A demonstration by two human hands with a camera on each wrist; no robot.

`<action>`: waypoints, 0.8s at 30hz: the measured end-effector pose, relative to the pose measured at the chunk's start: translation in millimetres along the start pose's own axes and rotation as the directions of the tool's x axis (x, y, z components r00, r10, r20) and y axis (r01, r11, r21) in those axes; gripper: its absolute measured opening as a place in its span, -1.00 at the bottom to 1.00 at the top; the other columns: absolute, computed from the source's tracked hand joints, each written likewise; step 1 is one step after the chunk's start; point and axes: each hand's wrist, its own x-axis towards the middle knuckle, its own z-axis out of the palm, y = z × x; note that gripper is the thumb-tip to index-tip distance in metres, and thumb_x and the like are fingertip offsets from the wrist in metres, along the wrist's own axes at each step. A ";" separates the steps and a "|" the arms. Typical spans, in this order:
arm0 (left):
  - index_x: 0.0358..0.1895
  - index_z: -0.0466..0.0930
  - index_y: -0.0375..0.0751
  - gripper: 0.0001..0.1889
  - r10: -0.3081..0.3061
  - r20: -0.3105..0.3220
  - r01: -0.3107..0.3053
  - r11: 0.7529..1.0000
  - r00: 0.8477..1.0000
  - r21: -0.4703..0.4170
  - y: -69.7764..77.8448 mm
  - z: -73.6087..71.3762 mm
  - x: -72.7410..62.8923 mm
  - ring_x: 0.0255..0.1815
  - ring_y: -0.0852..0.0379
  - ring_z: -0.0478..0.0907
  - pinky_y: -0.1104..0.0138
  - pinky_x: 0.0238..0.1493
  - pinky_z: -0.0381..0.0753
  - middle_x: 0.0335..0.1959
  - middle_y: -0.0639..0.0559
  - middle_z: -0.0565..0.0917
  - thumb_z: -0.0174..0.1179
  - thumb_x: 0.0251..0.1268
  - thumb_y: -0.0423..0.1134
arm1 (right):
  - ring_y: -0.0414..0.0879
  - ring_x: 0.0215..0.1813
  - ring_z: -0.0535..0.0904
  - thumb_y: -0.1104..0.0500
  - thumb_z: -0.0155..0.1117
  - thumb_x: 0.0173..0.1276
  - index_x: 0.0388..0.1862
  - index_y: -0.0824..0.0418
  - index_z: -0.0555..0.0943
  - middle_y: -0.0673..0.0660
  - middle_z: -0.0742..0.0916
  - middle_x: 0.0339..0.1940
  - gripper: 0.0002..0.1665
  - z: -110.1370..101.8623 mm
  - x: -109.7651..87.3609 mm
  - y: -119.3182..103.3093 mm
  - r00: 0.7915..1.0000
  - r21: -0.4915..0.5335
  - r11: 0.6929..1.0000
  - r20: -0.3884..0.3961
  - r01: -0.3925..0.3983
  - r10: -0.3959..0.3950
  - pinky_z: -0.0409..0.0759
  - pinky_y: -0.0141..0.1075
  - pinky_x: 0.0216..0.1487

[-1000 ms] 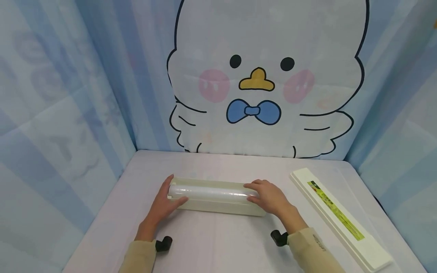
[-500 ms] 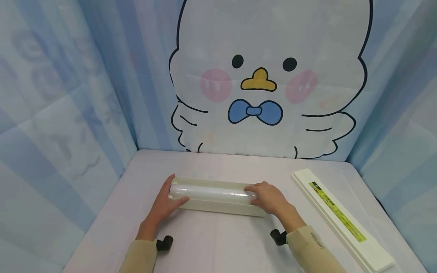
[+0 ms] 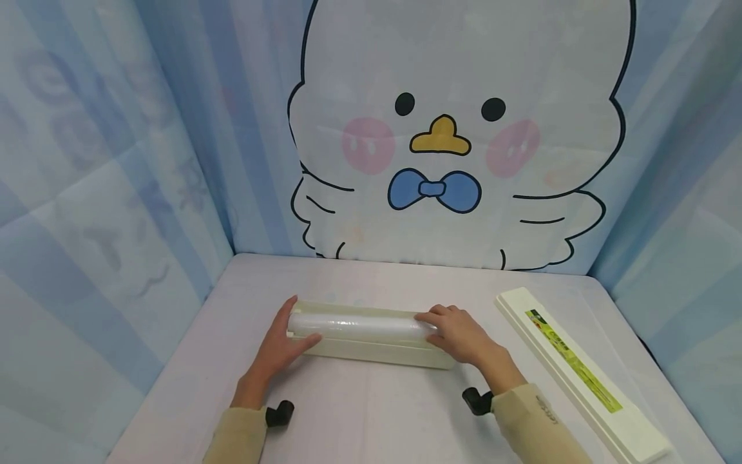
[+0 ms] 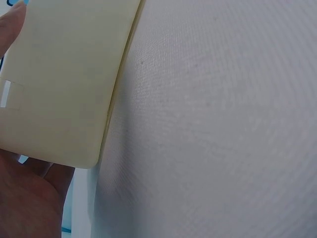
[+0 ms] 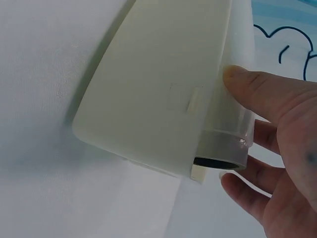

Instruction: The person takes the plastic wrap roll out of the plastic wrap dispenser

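A roll of cling film (image 3: 359, 327) lies along a long cream dispenser box (image 3: 371, 352) in the head view. My right hand (image 3: 464, 335) grips the roll's right end between thumb and fingers. In the right wrist view that roll end (image 5: 225, 148), with its dark hollow core, stands above the box wall (image 5: 148, 89). My left hand (image 3: 275, 348) holds the box's left end, with its thumb at the near edge and fingers at the far side. From the left wrist, the box's front wall (image 4: 64, 89) hides part of those fingers.
A long cream lid (image 3: 580, 374) with a yellow-green label (image 3: 570, 359) lies slantwise at the right of the white table (image 3: 371, 419). Behind the table hangs a blue curtain (image 3: 261, 129) with a cartoon bird, and more curtain flanks both sides.
The right end of the cling film roll has risen a little in the box, with my right hand shifting slightly up and right. My left hand keeps its place on the box.
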 end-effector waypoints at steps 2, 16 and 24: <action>0.62 -0.07 -0.13 0.08 -0.001 -0.003 0.001 1.000 1.000 0.002 -0.3 0.0 0.1 0.41 -0.24 0.23 -0.24 0.42 0.14 0.56 -0.27 0.13 0.46 0.17 0.03 | 0.17 0.06 0.56 0.26 0.40 0.36 0.30 0.17 0.58 0.20 0.64 0.08 -0.47 -1.4 -1.4 0.5 1.000 0.012 1.000 -0.004 0.019 -0.019 0.49 0.12 0.16; 0.62 -0.07 -0.13 0.08 -0.006 -0.005 0.006 1.000 1.000 0.018 -1.0 0.9 0.6 0.40 -0.25 0.24 -0.27 0.39 0.16 0.56 -0.28 0.12 0.45 0.17 0.04 | 0.09 0.14 0.31 0.34 0.14 0.53 0.49 0.03 0.44 0.16 0.46 0.16 -0.40 -4.0 -12.2 4.0 0.997 0.199 0.977 0.016 0.071 -0.075 0.51 0.05 0.11; 0.62 -0.06 -0.15 0.07 0.008 -0.010 -0.008 1.000 1.000 0.006 -2.0 1.1 1.1 0.43 -0.25 0.21 -0.27 0.40 0.14 0.57 -0.28 0.12 0.46 0.18 0.00 | 0.21 0.26 0.27 0.37 0.07 0.55 0.49 0.09 0.42 0.17 0.45 0.23 -0.42 -3.9 -13.4 2.5 0.990 0.208 0.968 -0.045 0.140 -0.134 0.50 0.14 0.16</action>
